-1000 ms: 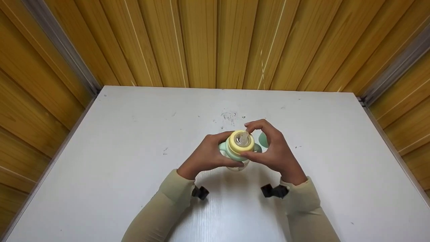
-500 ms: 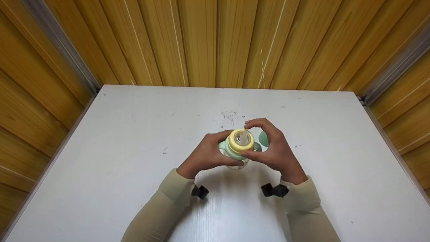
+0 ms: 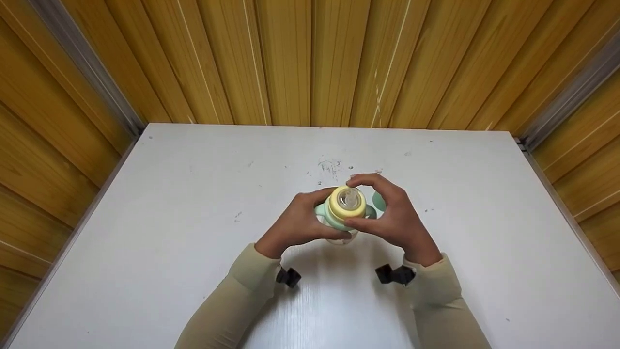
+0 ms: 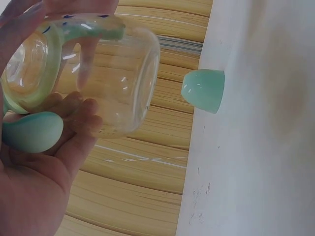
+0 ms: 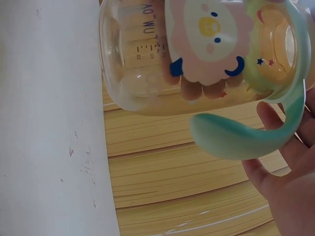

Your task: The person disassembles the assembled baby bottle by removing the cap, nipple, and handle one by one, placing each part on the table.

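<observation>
A clear baby bottle (image 4: 118, 83) is held above the table, with a yellow collar ring (image 3: 340, 213) and a clear teat (image 3: 349, 198) at the top. My left hand (image 3: 299, 221) grips it from the left, fingers wrapped behind its body. On the other side my right hand (image 3: 396, 213) pinches the yellow ring, thumb in front and index finger at the far rim. Two mint-green handles stick out, and one curved handle (image 5: 229, 140) passes close to the right fingers. A cartoon animal print (image 5: 209, 37) faces the right wrist camera.
A mint-green domed cap (image 4: 204, 91) stands on the white table (image 3: 193, 194) just beyond my right hand, partly hidden by it in the head view. Yellow wood-look panels (image 3: 310, 63) wall off the back and sides. Dark scuffs mark the tabletop.
The right index finger has shifted slightly left along the far rim of the yellow ring. The teat leans less to the right. My left hand keeps its hold, almost still.
</observation>
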The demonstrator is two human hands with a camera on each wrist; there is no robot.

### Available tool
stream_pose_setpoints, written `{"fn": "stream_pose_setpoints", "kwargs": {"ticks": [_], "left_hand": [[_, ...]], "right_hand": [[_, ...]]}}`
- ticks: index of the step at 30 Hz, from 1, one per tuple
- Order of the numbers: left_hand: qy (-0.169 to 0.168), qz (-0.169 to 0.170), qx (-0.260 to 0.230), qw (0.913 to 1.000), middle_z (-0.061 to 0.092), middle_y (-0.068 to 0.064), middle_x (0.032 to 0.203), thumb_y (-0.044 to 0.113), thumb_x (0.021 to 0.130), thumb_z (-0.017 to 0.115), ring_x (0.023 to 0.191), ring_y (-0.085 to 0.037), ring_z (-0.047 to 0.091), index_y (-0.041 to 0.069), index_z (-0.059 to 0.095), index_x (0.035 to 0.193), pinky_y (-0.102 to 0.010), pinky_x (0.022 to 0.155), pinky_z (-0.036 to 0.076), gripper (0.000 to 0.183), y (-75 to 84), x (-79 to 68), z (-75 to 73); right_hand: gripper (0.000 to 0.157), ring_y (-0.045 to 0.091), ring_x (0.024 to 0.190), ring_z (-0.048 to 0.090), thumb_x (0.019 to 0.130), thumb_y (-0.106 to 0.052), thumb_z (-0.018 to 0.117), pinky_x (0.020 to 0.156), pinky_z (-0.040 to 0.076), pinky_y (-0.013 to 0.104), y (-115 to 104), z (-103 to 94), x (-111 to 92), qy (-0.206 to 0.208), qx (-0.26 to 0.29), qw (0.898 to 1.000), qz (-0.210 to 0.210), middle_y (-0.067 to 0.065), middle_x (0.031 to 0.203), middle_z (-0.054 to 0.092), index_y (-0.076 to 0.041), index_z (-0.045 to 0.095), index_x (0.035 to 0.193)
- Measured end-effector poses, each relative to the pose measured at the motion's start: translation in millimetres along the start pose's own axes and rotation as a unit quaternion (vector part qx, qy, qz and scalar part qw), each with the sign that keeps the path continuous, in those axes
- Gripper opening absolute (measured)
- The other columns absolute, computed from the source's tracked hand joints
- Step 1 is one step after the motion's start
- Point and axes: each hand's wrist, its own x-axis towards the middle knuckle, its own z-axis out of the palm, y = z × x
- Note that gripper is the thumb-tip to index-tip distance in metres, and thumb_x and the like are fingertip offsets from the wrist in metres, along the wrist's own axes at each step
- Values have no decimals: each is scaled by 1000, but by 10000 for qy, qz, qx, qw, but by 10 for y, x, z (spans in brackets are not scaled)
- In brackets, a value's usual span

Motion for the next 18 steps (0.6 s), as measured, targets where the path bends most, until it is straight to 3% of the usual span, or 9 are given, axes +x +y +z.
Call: {"fn": "stream_pose_setpoints", "kwargs": {"ticks": [4, 12, 18], "left_hand": [[-2, -24, 8, 10000, 62, 13, 110, 29, 61, 83, 95, -6, 57, 28, 55, 122, -27, 82, 48, 67, -39, 17, 23], [-61, 206, -8, 9998, 61, 16, 111, 42, 60, 82, 94, -6, 57, 35, 52, 122, -27, 81, 49, 69, -279, 68, 70], [-98, 215, -55, 9997, 61, 15, 111, 40, 60, 82, 94, -6, 58, 35, 52, 122, -27, 81, 49, 69, -257, 63, 64]], "right_hand": [[56, 12, 116, 50, 62, -28, 83, 103, 34, 40, 7, -4, -6, -17, 0, 10000, 18, -9, 116, 58, -25, 57, 112], [55, 13, 116, 51, 62, -26, 84, 103, 35, 38, 11, -2, -6, -14, 158, 9999, 56, -8, 115, 59, -25, 58, 110], [55, 14, 117, 50, 62, -25, 84, 104, 34, 38, 7, -9, -6, -82, 193, 9998, 53, -9, 116, 59, -26, 58, 111]]}}
